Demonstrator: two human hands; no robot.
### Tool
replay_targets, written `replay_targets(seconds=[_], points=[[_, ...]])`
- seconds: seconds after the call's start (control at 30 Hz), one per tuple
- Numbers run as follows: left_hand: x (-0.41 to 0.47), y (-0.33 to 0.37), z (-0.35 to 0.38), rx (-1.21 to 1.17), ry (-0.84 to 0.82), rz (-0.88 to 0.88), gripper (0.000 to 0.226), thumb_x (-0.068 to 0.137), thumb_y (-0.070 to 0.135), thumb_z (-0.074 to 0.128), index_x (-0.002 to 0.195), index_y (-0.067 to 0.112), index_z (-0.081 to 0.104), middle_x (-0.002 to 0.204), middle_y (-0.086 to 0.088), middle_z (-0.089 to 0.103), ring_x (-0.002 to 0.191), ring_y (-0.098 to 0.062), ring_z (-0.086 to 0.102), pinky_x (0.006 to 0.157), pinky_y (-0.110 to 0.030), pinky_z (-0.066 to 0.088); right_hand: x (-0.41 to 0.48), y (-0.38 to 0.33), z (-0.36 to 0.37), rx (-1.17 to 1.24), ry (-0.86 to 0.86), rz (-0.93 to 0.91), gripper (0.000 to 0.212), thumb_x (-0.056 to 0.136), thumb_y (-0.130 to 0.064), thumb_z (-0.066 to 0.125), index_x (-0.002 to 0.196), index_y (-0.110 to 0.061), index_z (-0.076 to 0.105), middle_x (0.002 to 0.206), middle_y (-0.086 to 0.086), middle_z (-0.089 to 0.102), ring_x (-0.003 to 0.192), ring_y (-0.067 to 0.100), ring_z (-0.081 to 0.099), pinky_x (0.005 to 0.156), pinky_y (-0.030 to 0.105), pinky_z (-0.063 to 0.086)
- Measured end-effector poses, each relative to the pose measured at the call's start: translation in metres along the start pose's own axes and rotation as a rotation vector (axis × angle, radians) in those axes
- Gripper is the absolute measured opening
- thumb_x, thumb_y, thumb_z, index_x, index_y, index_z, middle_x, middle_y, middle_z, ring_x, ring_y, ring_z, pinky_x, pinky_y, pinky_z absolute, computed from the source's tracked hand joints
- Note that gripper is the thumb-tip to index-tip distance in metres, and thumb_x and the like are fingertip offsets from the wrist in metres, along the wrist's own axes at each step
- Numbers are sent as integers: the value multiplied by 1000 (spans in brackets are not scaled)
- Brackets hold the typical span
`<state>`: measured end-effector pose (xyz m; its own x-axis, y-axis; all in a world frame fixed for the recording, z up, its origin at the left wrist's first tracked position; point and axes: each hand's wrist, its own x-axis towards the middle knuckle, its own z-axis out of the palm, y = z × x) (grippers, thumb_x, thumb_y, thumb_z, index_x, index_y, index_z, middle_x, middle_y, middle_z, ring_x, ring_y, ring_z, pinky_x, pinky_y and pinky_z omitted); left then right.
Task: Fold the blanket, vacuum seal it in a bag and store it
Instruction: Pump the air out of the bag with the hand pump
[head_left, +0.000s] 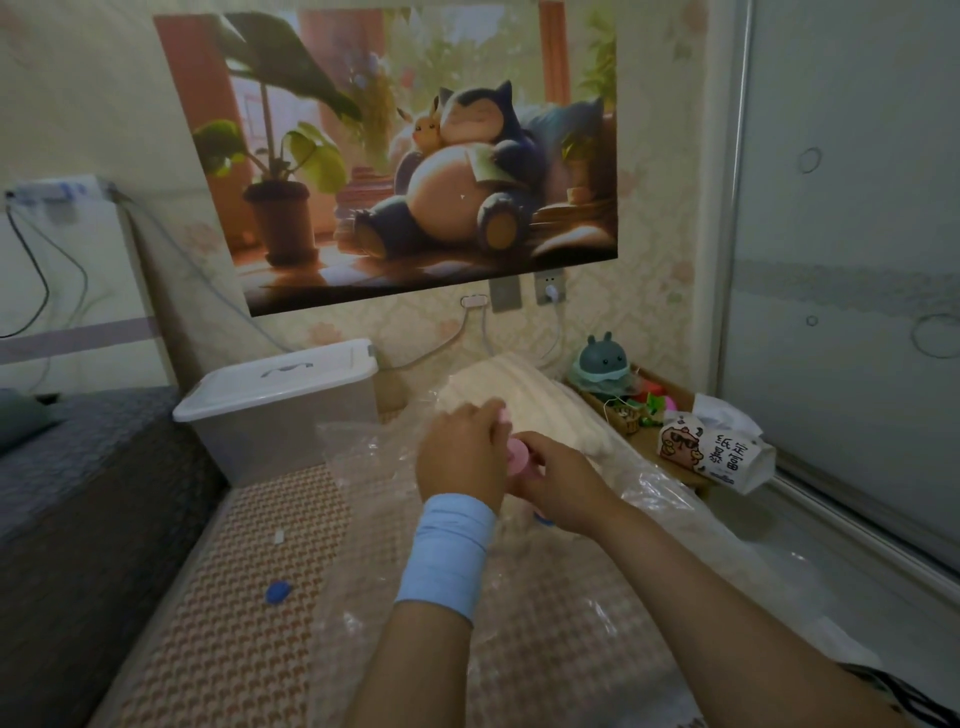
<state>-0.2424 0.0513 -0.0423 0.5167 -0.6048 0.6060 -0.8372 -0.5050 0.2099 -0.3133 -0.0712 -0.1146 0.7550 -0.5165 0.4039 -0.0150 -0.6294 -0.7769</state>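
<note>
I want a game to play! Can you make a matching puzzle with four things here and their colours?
Things:
1. blanket
2. small cap on the mat
3. round toy
4. held piece

Colours:
A. pink
B. cream
C. blue
D. green

Pairs: 1-B, 2-C, 3-D, 4-A

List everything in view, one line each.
cream fluffy blanket: one, cream, inside the bag
clear plastic vacuum bag: one, transparent, around the blanket
pink plastic cylinder: one, pink, held over bag
small blue plastic cap: one, blue, on the mat
white-lidded storage box: one, white, beyond mat, left
patterned woven mat: one, orange-beige, underneath
printed tissue pack: one, white, right
cartoon wall poster: one, multicoloured, wall
hands: two; left hand wears blue wristband, right hand; both grip cylinder
</note>
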Motion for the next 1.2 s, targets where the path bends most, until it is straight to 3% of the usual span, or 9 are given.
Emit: replay_targets(seconds=[0.1,0.27,0.33,0.43,0.6,0.83,0.93,1.1,1.2], points=[[0,-1,4,-27,-200,-9,28,99,35,40,113,25,62,103,-6,65,100,-27,56,79,-38,49,-3,-5,3,-31,-17,-15,35,79,-54,61,106,-31,65,95,-13,71,87,4,64,74,31,52],[10,7,-44,-150,653,242,16,89,8,62,100,12,73,88,-7,68,81,-28,54,70,-33,45,2,3,-4,33,47,3,33,80,-30,77,110,-32,63,98,-13,69,90,-1,63,77,21,48],[15,5,-55,-178,770,267,16,88,5,64,99,10,74,92,-8,66,83,-26,52,73,-26,39,3,5,-5,38,48,4,36,79,-29,79,112,-31,63,100,-13,69,91,-2,62,76,17,46],[11,-3,-32,-238,556,176,18,88,8,64,102,15,74,91,-6,67,83,-27,55,71,-26,41,3,5,-1,-9,21,8,39,79,-31,79,114,-32,62,103,-13,68,94,0,62,79,20,48],[2,-3,5,-170,-205,46,27,96,19,50,117,22,66,106,-10,65,100,-28,57,84,-33,46,1,2,5,-38,-7,-20,27,86,-38,69,111,-33,62,99,-13,70,89,4,64,77,30,52],[15,-4,-54,-218,758,270,18,92,8,58,104,8,72,89,-7,66,81,-23,52,76,-24,38,3,4,-3,-10,56,8,35,79,-33,79,110,-34,62,98,-17,68,88,-7,60,72,15,43],[10,-6,-33,-232,618,192,18,92,8,59,104,10,73,86,-7,65,82,-24,53,76,-20,32,4,6,0,-34,22,14,37,78,-35,79,111,-35,61,101,-16,68,91,-3,61,76,21,47],[-3,-1,10,-170,-221,-36,30,98,28,45,122,22,63,109,-11,63,102,-30,57,85,-37,48,1,-1,8,-68,1,2,38,81,-55,61,110,-31,63,96,-10,70,87,8,64,76,36,53],[1,5,-14,-157,128,29,26,97,23,48,116,18,66,100,-9,66,94,-29,58,78,-35,49,3,1,4,-31,25,25,32,80,-42,73,108,-33,62,97,-13,69,88,5,64,78,32,53]])
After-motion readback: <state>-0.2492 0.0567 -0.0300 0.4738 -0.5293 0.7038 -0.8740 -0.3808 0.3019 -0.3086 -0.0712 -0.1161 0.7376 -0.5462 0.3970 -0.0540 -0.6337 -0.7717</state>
